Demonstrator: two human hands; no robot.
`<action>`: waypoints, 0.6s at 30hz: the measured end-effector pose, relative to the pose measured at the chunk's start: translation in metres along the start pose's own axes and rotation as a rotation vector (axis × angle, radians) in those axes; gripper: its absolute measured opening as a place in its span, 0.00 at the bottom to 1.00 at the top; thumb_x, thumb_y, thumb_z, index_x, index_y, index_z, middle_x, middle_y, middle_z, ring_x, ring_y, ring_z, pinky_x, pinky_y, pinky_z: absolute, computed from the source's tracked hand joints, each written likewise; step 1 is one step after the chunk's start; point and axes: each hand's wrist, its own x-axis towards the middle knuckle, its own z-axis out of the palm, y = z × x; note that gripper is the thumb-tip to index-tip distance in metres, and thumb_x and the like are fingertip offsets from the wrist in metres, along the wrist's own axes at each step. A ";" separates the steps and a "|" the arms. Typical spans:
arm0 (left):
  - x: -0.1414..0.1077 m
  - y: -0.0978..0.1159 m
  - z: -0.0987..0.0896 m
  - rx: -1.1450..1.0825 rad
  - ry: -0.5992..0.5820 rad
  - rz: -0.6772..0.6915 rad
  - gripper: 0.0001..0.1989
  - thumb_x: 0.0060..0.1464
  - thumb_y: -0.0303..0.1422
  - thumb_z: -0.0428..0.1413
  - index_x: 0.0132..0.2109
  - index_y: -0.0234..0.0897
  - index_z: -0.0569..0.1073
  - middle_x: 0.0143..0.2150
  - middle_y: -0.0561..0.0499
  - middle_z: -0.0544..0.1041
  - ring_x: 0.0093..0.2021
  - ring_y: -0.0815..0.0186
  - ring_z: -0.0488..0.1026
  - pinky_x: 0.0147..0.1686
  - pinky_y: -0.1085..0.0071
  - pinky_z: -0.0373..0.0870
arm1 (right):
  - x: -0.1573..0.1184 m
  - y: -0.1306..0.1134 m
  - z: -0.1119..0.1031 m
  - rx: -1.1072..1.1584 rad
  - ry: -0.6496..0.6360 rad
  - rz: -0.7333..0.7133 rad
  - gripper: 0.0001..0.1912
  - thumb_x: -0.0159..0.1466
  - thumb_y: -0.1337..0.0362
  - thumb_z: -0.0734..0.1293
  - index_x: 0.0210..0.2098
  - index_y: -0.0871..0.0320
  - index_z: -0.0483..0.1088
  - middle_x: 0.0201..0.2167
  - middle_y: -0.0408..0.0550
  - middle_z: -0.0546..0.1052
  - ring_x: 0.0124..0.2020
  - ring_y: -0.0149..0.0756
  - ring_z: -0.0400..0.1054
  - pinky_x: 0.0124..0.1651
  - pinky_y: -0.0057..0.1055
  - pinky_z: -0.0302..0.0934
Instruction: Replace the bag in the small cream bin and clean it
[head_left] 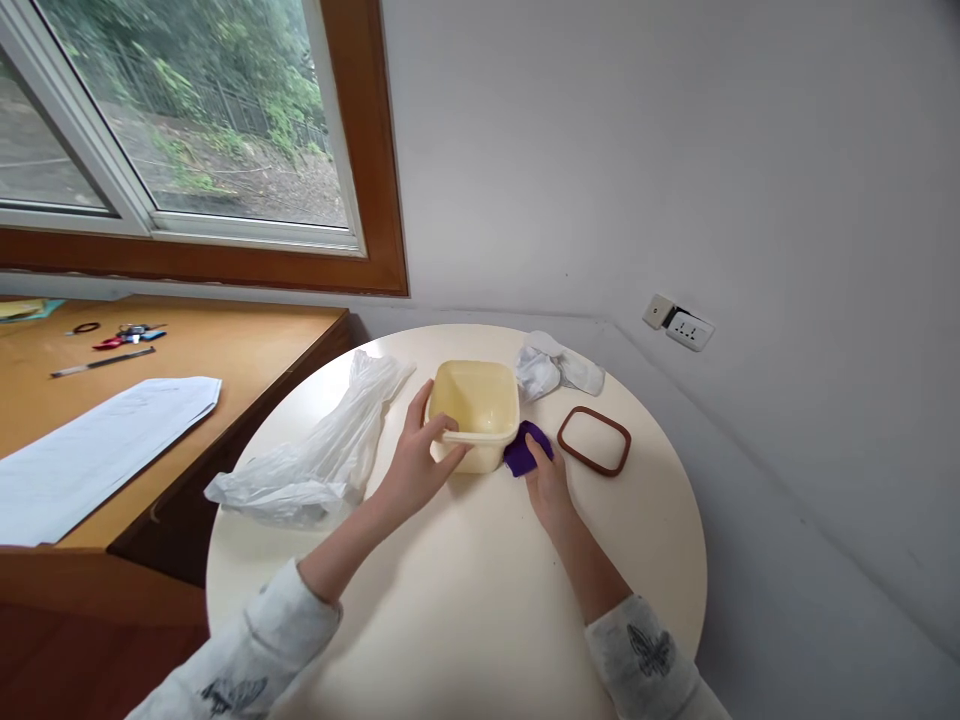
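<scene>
A pale yellow plastic container (480, 455) stands near the middle of the round table, its open top tilted toward me. My left hand (420, 450) grips its left side and front rim, with fingers and thumb closed on the edge. In my right hand (550, 478) is a small purple piece (523, 452), soft cloth or a scrubbing pad by its look, pinched between thumb and fingers. It sits beside the container's lower right corner. A brown rectangular ring (595, 470), like a lid seal or frame, lies to the right of my right hand.
A crumpled white plastic bag (322, 450) covers the left of the round table (465, 620). White cloths (559, 365) lie at the back right. The wooden desk (300, 325) at left holds papers (112, 450), a pen (103, 362) and keys (135, 334). A wall socket (690, 329) is behind.
</scene>
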 end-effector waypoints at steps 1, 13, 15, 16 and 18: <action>-0.007 0.004 -0.001 -0.026 -0.001 -0.003 0.07 0.51 0.36 0.55 0.36 0.39 0.67 0.65 0.45 0.47 0.65 0.54 0.45 0.55 0.55 0.60 | -0.001 0.000 0.001 -0.039 -0.016 -0.022 0.15 0.53 0.59 0.69 0.39 0.58 0.70 0.37 0.46 0.75 0.38 0.33 0.69 0.38 0.29 0.63; -0.021 -0.032 0.016 -0.376 -0.066 -0.194 0.47 0.38 0.41 0.64 0.62 0.51 0.47 0.63 0.45 0.48 0.58 0.54 0.57 0.58 0.50 0.54 | -0.004 0.003 -0.003 -0.314 -0.034 -0.087 0.12 0.52 0.57 0.67 0.30 0.58 0.67 0.26 0.40 0.70 0.26 0.27 0.59 0.27 0.24 0.53; -0.020 -0.042 0.020 -0.429 -0.096 -0.186 0.50 0.36 0.42 0.65 0.63 0.50 0.46 0.64 0.44 0.46 0.62 0.51 0.50 0.60 0.49 0.48 | -0.003 0.004 -0.003 -0.321 -0.035 -0.084 0.12 0.52 0.56 0.67 0.31 0.58 0.67 0.26 0.41 0.70 0.26 0.27 0.60 0.27 0.24 0.53; -0.019 -0.046 0.021 -0.470 -0.108 -0.179 0.52 0.35 0.43 0.65 0.63 0.49 0.44 0.65 0.44 0.45 0.64 0.50 0.46 0.61 0.49 0.46 | -0.003 0.004 -0.003 -0.324 -0.035 -0.083 0.12 0.52 0.56 0.67 0.31 0.58 0.67 0.27 0.41 0.70 0.27 0.28 0.60 0.27 0.24 0.53; -0.016 -0.051 0.023 -0.570 -0.146 -0.171 0.56 0.34 0.45 0.65 0.64 0.49 0.39 0.67 0.44 0.42 0.65 0.50 0.42 0.61 0.49 0.45 | -0.003 0.003 -0.002 -0.328 -0.038 -0.078 0.13 0.52 0.56 0.68 0.32 0.58 0.67 0.27 0.42 0.70 0.27 0.28 0.60 0.27 0.25 0.53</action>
